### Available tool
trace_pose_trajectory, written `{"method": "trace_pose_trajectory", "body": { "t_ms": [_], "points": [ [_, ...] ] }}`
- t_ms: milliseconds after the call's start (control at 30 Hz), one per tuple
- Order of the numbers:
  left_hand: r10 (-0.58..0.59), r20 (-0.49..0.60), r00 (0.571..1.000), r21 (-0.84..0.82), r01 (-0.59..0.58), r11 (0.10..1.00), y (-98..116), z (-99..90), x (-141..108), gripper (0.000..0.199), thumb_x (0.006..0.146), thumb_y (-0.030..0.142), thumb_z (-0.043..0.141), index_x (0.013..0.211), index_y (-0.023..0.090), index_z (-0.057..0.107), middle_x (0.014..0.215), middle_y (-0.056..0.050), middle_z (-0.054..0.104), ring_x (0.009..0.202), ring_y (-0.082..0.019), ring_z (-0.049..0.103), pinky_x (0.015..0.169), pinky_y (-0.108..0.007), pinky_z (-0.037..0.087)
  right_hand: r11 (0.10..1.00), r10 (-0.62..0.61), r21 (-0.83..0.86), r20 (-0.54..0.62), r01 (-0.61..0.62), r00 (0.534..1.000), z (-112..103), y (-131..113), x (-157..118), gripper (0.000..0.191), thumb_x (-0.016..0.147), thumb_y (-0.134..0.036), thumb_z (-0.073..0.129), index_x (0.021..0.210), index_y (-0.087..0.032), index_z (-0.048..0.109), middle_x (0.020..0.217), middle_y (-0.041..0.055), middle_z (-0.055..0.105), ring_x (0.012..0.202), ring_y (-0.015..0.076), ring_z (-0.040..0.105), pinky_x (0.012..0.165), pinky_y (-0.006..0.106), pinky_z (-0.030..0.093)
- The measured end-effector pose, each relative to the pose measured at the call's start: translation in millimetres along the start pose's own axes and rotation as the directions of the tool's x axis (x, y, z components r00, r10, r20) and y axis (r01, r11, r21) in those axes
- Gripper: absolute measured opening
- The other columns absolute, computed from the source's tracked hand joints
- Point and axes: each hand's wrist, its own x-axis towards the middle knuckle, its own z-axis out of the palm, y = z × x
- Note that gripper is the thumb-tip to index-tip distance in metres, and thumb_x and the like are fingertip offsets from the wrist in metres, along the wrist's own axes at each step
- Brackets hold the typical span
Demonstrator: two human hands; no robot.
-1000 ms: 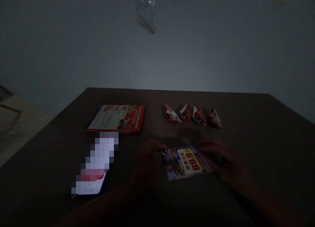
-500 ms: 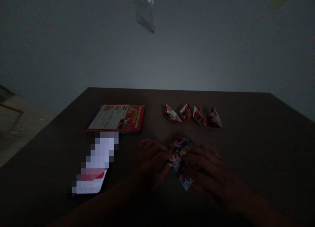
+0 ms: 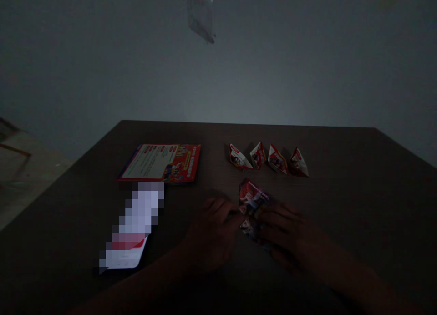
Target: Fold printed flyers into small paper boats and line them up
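The printed paper [image 3: 251,199] is glossy, folded and creased, dark red and purple at its far end, with small figures in its print; it is on or just above the brown table [image 3: 191,135], between the hands. The left hand [image 3: 215,231] has its fingertips at the paper's left edge, and the right hand [image 3: 295,237] spreads over its right side; in this dim light I cannot tell whether either grips it. The yellow panel seen earlier is now out of sight. Four folded paper shapes [image 3: 277,160] stand in a row beyond, with one phone [image 3: 133,233] and one red-edged printed stack [image 3: 150,162] at left.
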Motion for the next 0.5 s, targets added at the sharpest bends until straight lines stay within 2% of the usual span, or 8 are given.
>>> {"method": "trace_pose_trajectory", "body": {
  "t_ms": [200, 367, 500],
  "points": [
    [0.023, 0.041, 0.999, -0.043, -0.021, 0.999, -1, -2.3, 1, 0.044, 0.08, 0.01, 0.047, 0.123, 0.021, 0.054, 0.125, -0.008, 0.052, 0.113, -0.025, 0.046, 0.094, -0.04, 0.036, 0.999, 0.027, 0.026, 0.057, -0.029, 0.998, -6, -2, 0, 0.026, 0.081, -0.018, 0.055, 0.106, -0.022, 0.063, 0.113, 0.0062, 0.061, 0.112, 0.0246, 0.05, 0.103, 0.046, 0.034],
    [-0.022, -0.045, 0.999, -0.083, 0.018, 0.996, -3, 4.1, 1, 0.034, 0.083, 0.012, 0.047, 0.114, 0.022, 0.06, 0.119, -0.007, 0.054, 0.11, -0.023, 0.047, 0.093, -0.039, 0.035, 0.999, 0.027, 0.038, 0.07, -0.029, 0.997, -5, -1, 1, 0.025, 0.082, -0.019, 0.054, 0.106, -0.022, 0.062, 0.11, 0.0063, 0.061, 0.108, 0.0235, 0.052, 0.101, 0.044, 0.036],
    [-0.013, -0.087, 0.996, -0.088, 0.005, 0.996, -4, 7.7, 2, 0.027, 0.086, 0.014, 0.047, 0.106, 0.022, 0.063, 0.114, -0.006, 0.056, 0.107, -0.022, 0.048, 0.091, -0.04, 0.036, 0.999, 0.006, 0.049, 0.085, -0.01, 0.996, -5, 0, 1, 0.026, 0.083, -0.021, 0.054, 0.108, -0.023, 0.061, 0.112, 0.0059, 0.06, 0.11, 0.0236, 0.051, 0.105, 0.046, 0.032]
  ]
}}
